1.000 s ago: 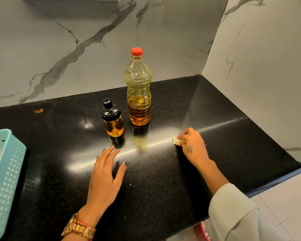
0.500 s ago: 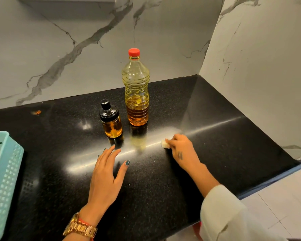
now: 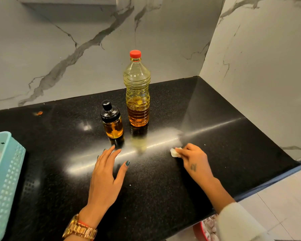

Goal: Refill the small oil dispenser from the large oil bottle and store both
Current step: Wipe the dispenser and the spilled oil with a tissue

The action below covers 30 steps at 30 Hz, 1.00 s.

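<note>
The large oil bottle (image 3: 137, 91) with a red cap stands upright on the black countertop (image 3: 215, 122), roughly a third full of amber oil. Just left of it and nearer to me stands the small oil dispenser (image 3: 112, 120), glass with a black lid, holding amber oil. My left hand (image 3: 106, 176) lies flat and open on the counter, fingertips just short of the dispenser. My right hand (image 3: 194, 160) pinches a small white wad of tissue (image 3: 174, 152) against the counter, to the right of the bottles.
A light blue plastic basket (image 3: 5, 180) sits at the counter's left edge. Marble walls close the back and right sides. A small orange speck (image 3: 39, 113) lies at the back left. The counter's front edge runs lower right, with floor tiles beyond.
My right hand slid the tissue left toward the bottles and then back to the right. The left hand and both bottles stayed where they were.
</note>
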Tool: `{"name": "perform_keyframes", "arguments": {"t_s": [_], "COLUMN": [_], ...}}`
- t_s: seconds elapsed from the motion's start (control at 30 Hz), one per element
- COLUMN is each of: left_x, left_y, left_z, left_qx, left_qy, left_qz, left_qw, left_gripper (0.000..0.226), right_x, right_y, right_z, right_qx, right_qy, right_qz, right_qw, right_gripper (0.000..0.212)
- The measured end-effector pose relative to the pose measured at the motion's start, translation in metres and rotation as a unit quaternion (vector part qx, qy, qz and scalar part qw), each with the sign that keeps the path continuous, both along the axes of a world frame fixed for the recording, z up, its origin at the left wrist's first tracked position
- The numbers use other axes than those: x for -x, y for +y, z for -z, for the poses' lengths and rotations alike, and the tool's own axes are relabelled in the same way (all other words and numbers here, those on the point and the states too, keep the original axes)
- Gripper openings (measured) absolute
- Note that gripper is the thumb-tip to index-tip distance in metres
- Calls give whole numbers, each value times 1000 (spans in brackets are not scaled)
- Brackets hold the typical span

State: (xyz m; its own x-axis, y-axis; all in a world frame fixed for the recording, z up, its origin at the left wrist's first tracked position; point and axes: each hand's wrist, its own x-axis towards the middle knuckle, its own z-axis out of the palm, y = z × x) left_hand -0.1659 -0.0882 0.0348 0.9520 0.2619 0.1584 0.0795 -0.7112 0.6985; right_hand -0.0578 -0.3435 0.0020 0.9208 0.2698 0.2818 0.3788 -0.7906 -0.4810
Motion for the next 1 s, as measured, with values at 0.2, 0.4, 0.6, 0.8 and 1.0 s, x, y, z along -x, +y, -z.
{"name": "perform_keyframes", "arguments": {"t_s": [0.2, 0.4, 0.6, 0.8, 1.0], "left_x": [3, 3, 7, 10, 13], "left_y": [3, 2, 7, 10, 23], "left_z": [4, 1, 5, 3, 2], "left_qx": [-6, -2, 4, 6, -9], "left_qy": [10, 7, 14, 6, -7], "left_qz": [-4, -3, -8, -4, -10], "left_qw": [1000, 1000, 1000, 1000, 1000], "left_gripper": [52, 53, 55, 51, 45], "right_x": [-31, 13, 9, 35, 66], "right_y": [-9, -2, -14, 54, 142], "right_z": [-4, -6, -11, -4, -7], "right_qx": [1, -2, 20, 22, 28], "right_qy": [11, 8, 9, -2, 17], "right_qz": [92, -5, 154, 93, -18], "right_qw": [996, 1000, 988, 995, 999], "right_gripper": [16, 18, 17, 7, 14]}}
